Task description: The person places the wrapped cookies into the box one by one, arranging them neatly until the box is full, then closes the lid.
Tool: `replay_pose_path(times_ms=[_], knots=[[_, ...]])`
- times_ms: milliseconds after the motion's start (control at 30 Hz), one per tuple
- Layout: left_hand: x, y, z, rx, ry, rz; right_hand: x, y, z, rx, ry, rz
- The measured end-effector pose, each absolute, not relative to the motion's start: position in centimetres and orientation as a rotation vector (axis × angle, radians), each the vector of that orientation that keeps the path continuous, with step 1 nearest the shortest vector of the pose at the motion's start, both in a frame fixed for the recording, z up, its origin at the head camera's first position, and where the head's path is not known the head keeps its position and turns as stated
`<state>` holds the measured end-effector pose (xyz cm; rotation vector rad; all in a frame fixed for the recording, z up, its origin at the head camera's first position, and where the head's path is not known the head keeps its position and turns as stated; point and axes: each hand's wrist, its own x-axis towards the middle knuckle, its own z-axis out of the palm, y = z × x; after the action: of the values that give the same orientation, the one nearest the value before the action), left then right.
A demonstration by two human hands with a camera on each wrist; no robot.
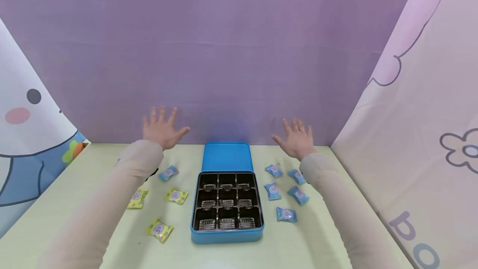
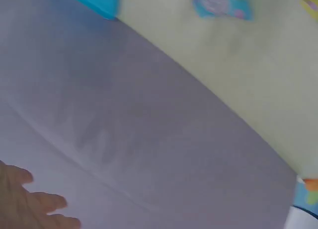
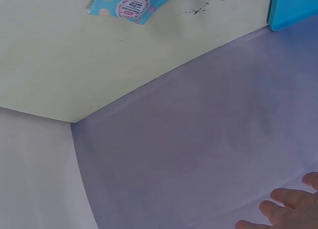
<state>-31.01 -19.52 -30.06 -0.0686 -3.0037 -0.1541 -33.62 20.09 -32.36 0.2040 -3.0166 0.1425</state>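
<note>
Both hands are held up above the far side of the table, fingers spread and nothing in them. My left hand (image 1: pixel 163 131) is left of the blue tin's lid; my right hand (image 1: pixel 296 141) is to its right. Between the forearms stands the blue tin (image 1: pixel 228 236), its lid (image 1: pixel 227 157) folded back and a black tray of bare square compartments inside. Several blue-wrapped sweets (image 1: pixel 286 214) lie right of the tin. On its left are one blue-wrapped sweet (image 1: pixel 168 173) and three yellow-wrapped sweets (image 1: pixel 176 196), one partly behind the left sleeve.
A purple cloth wall (image 1: pixel 239 53) rises at the table's back edge. Printed cloth panels stand on the left (image 1: pixel 33 128) and right (image 1: pixel 418 136). The pale table (image 1: pixel 239 258) lies between them.
</note>
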Motion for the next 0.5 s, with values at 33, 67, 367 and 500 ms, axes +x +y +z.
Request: replay_pose_path(times_ms=[33,67,367,500], knots=[[-30.9,-19.3,-29.9,-0.078,-3.014,-0.167,-33.5,20.0,-32.3,0.213,-3.016,0.147],[-30.7,-19.1,-29.6,-0.087,-3.023,-0.175,-33.4,20.0,-32.3,0.225,-3.015,0.146],[-28.0,-16.9,-28.5,-0.252,-3.000,-0.142,-31.9,20.5,-32.6,0.265,-2.973,0.280],[-26.9,-16.2,-28.8,-0.345,-2.951,-0.197,-30.8,21.0,-32.9,0.279,-2.944,0.334]])
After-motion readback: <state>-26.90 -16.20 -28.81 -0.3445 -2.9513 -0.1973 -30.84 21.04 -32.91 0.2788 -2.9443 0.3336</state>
